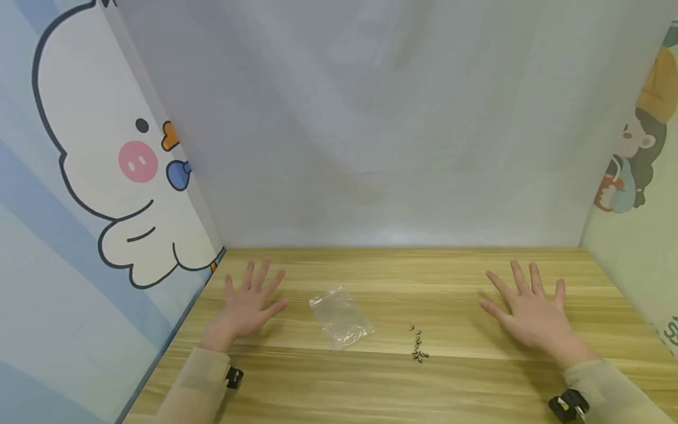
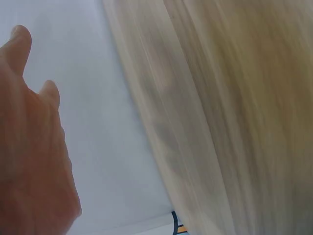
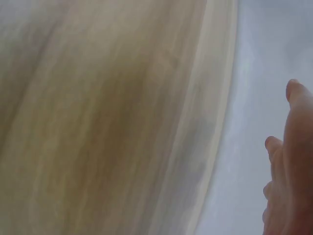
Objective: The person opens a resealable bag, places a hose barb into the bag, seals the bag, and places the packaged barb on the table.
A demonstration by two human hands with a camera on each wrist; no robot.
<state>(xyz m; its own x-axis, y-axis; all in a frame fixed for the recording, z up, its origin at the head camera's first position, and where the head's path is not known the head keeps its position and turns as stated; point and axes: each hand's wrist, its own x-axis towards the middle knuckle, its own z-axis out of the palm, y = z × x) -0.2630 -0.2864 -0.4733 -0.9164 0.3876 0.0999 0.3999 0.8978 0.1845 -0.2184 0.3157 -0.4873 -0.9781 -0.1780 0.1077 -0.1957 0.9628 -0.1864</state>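
Observation:
My left hand (image 1: 248, 307) is spread with straight fingers over the left part of the wooden table, holding nothing. On the right, my right hand (image 1: 535, 315) is spread the same way and is likewise bare of any object. Between them lies a clear zip-lock plastic bag (image 1: 341, 318), flat and nearer the left hand. Right of the bag, several small shiny metal pieces (image 1: 418, 347) sit in a loose cluster; their kind is too small to make out. In the wrist views, the left hand (image 2: 34, 152) and right hand (image 3: 293, 166) show raised above the tabletop.
The wood-grain table (image 1: 339, 388) ends at a pale grey curtain (image 1: 381, 129) behind. A panel with a white cartoon duck (image 1: 90, 118) borders the left side, and a pale green panel with a cartoon girl (image 1: 630, 159) borders the right. Each wrist carries a small black camera (image 1: 568, 405).

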